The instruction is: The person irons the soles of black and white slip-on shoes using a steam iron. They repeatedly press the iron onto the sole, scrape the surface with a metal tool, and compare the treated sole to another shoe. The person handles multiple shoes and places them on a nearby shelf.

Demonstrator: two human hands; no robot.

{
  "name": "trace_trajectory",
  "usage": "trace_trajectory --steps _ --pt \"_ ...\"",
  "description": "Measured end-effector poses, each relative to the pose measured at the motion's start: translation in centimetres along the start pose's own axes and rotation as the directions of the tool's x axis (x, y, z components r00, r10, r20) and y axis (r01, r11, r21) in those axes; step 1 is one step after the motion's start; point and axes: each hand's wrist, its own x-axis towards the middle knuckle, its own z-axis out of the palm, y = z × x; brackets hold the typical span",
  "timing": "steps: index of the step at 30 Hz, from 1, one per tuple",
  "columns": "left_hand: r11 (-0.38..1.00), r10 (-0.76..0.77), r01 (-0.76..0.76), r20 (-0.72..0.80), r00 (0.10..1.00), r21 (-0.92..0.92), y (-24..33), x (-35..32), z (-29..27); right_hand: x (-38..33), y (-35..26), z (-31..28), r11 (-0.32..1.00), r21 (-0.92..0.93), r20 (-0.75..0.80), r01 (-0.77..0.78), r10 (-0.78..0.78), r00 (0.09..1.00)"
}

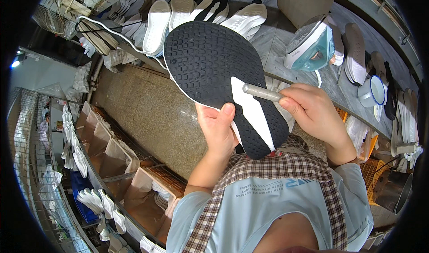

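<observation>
A black shoe sole (210,58) with a white wedge along its middle and a white rim is held up in front of my chest, tread side showing. My left hand (218,127) grips it by the left edge at the waist, the thumb on the tread and the other fingers hidden beneath. Between the thumb and fingers of my right hand (313,112) is a short grey metal rod (262,92). The rod's tip lies over the white wedge; whether it touches, I cannot tell.
On the grey bench ahead stand a teal and white iron (309,47), a white enamel mug (372,92) and several loose soles (157,27). A white cord (123,38) runs along the bench edge. Lined bins (142,198) and a rack with white soles (90,200) stand at left.
</observation>
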Motion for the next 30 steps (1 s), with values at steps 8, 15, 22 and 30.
trace_trajectory --steps 8,15,22,30 --pt "0.996 -0.045 0.044 -0.001 0.999 -0.074 -0.2 0.0 -0.1 -0.3 0.4 0.2 0.961 0.217 0.131 -0.169 0.143 0.981" --pt "0.998 -0.051 0.051 0.014 0.999 0.028 -0.4 0.5 0.0 -0.5 1.4 1.1 0.61 0.717 0.271 -0.337 0.201 0.941" --pt "0.991 -0.033 0.037 0.029 0.999 -0.128 -0.4 0.6 0.0 -0.9 2.4 1.2 0.457 0.836 0.22 -0.305 0.23 0.948" --pt "0.992 -0.04 0.037 -0.021 0.999 -0.124 -0.6 0.7 0.3 -1.2 3.0 1.0 0.427 0.864 0.168 -0.268 0.257 0.952"
